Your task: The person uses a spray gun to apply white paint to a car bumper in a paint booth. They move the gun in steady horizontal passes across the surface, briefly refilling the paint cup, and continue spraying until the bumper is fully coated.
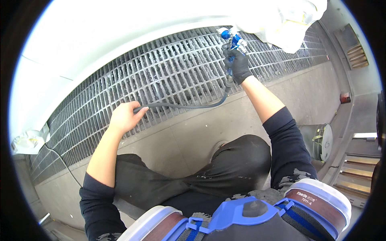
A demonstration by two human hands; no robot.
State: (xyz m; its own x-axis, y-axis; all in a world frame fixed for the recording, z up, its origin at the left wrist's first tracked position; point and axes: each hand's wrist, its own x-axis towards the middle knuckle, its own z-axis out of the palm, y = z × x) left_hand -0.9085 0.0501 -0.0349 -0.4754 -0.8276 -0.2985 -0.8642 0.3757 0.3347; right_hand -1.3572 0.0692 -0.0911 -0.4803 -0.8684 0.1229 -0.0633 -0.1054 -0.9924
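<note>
The black-gloved right hand point(238, 65) wraps the glossy blue spray gun point(237, 41) over crusted, slatted grating point(132, 76); I see its long axis run away from the person point(225, 172), head toward the smooth white panel point(88, 44). The bare left hand point(125, 116) grasps the dark, curving hose point(187, 106).

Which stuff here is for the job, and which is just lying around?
Seems part of the job:
- blue spray gun, in the gloved right hand
- dark hose, in the bare left hand
- blue-framed breathing mask

Seems just lying about:
- round drum
- small red thing on the right
</note>
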